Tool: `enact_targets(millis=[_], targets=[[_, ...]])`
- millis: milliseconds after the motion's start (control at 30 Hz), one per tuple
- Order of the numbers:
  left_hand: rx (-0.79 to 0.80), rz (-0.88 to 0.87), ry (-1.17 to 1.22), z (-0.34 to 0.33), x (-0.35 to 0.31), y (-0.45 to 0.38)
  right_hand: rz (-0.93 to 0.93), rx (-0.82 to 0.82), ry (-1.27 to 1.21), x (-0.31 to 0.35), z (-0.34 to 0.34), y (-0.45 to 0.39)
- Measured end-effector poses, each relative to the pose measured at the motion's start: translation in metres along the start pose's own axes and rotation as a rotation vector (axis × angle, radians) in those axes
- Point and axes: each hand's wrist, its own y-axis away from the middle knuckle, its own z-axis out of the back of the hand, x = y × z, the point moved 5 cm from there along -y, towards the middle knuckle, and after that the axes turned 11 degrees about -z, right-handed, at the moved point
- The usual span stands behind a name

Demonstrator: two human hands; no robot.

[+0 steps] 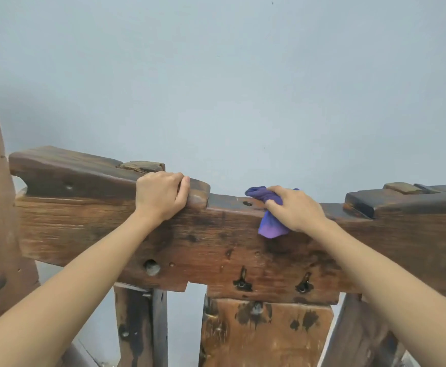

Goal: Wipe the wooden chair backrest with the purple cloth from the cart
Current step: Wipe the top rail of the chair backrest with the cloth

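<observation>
The bunched purple cloth (269, 207) is pressed onto the dark, worn wooden chair backrest (216, 242) by the closed right hand (294, 207); its raised top block is gripped by the left hand (161, 194).

Soft, even daylight fills the scene, bright without harsh glare. The pale wall (243, 75) is evenly lit, dimming slightly toward the upper left of the frame. Faint shadows sit under the forearms on the wooden backrest (216, 247). Wide-angle distortion bows the backrest and bends the timber at the left edge. The centre is sharp; the lower corners look softer and slightly smeared.
</observation>
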Motion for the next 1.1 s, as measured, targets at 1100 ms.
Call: enact_targets(millis=[1100], targets=[[0.104,0.140,0.011,-0.004,0.011,-0.008,0.317,-0.042,-0.040,0.054,-0.027,0.057]])
